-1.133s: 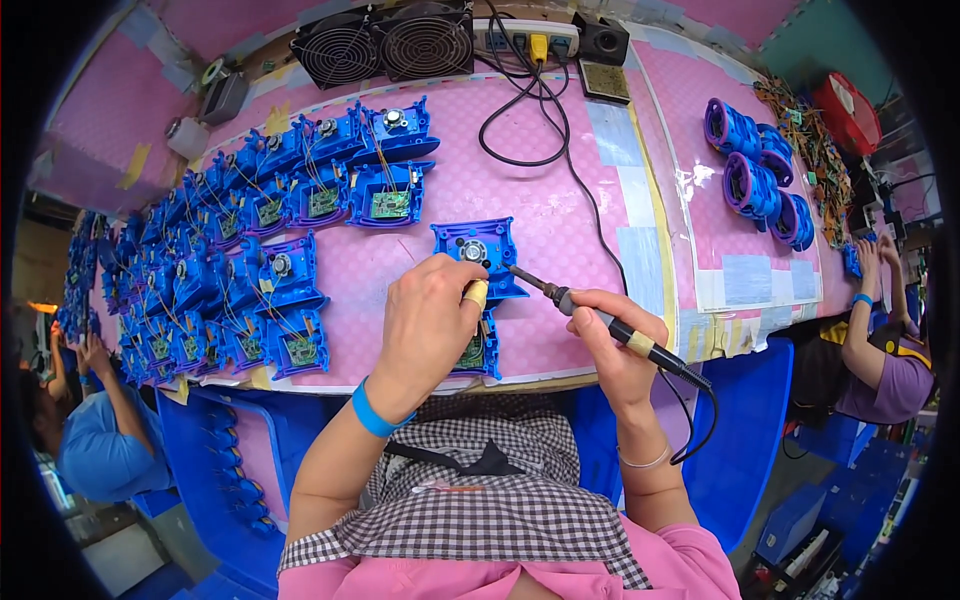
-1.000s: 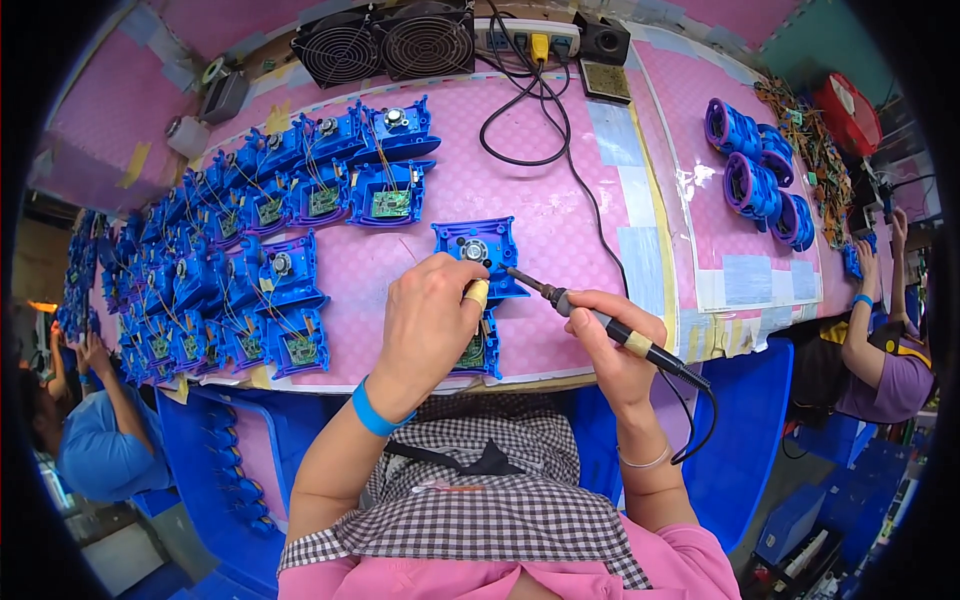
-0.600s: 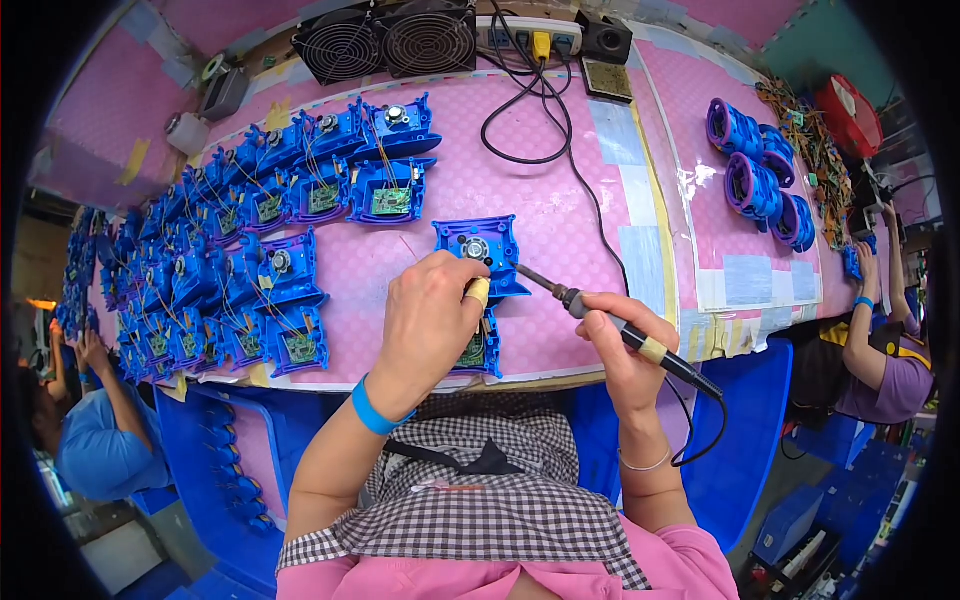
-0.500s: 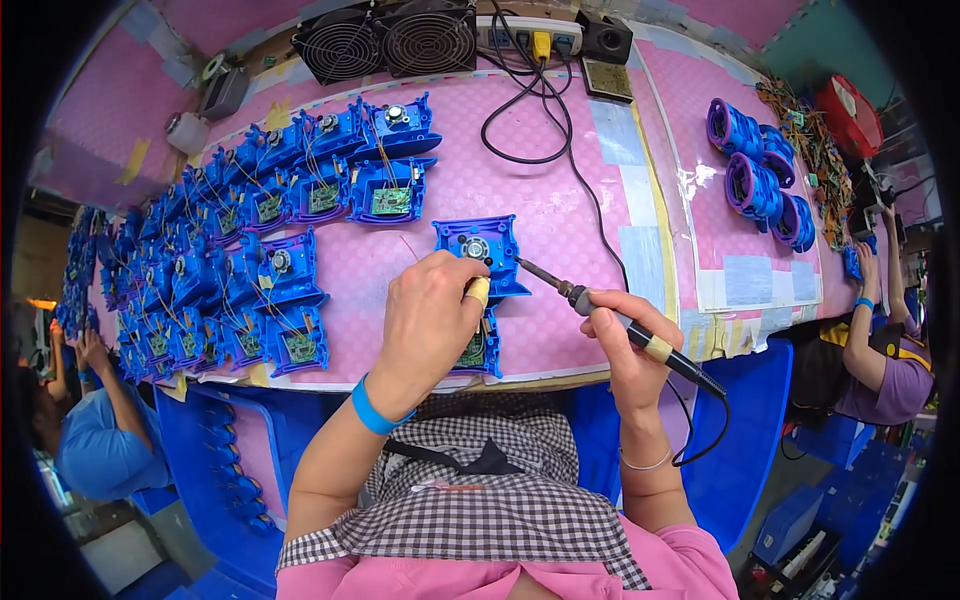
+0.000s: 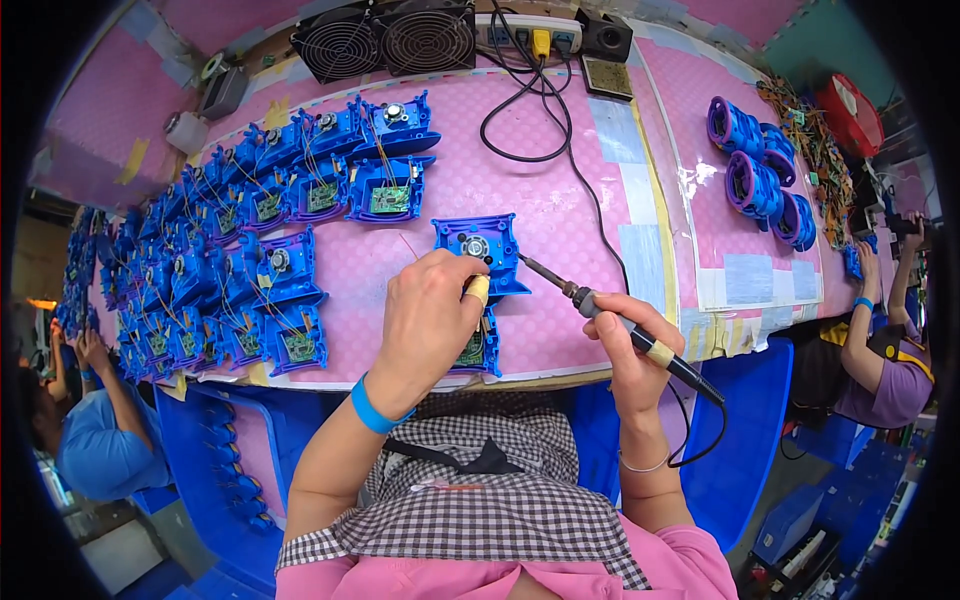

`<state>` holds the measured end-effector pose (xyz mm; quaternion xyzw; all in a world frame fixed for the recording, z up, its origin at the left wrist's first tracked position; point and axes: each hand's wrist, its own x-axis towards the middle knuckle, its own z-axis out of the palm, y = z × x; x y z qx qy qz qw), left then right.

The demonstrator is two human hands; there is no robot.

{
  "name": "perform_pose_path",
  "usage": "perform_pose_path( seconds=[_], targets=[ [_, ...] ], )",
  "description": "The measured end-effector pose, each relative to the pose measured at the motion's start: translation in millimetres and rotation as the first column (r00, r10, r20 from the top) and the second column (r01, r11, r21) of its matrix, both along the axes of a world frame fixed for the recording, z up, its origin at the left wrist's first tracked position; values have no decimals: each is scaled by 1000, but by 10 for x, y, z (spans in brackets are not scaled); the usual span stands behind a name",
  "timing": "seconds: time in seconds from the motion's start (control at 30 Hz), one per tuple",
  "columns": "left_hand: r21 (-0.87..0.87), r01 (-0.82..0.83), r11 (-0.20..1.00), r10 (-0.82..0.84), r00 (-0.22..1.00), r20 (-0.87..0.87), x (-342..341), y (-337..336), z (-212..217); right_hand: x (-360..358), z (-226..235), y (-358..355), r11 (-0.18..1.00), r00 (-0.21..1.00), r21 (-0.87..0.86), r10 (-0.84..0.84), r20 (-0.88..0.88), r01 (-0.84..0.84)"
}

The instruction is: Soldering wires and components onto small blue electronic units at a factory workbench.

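Observation:
A blue plastic housing (image 5: pixel 508 262) with a round silver speaker (image 5: pixel 476 247) lies in front of me. My left hand (image 5: pixel 430 305) rests over its near left side, thumb and forefinger pinched together; what they hold is hidden. A thin red wire (image 5: pixel 408 245) sticks out beyond that hand. Below the pinch, a second blue piece with a green circuit board (image 5: pixel 473 352) is partly covered by the hand. My right hand (image 5: pixel 637 345) grips a soldering iron (image 5: pixel 580 296) like a pen, its tip at the housing's right edge.
Rows of blue housings (image 5: pixel 290 260) with boards and wires fill the left. Purple-blue round parts (image 5: pixel 752 188) stand at right. Behind are two black fans (image 5: pixel 430 42), a power strip (image 5: pixel 515 38) and a looped black cable (image 5: pixel 572 125). Co-workers sit at both sides.
The soldering iron's tip has shifted very slightly up and right. My left hand stays in place. At the far right, a co-worker's hand has moved.

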<state>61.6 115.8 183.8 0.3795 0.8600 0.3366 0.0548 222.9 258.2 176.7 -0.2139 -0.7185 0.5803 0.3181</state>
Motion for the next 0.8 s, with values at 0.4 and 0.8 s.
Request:
perform_pose_path(
  seconds=[0.4,0.8],
  targets=[
    [5,10,1000,-10,1000,-12,-11,3,-24,59,-55,74,985,999,170,14,-48,-6],
    [12,16,1000,-16,1000,-6,-25,-24,-16,35,-54,-28,1000,995,-4,-11,-104,11]
  ],
)
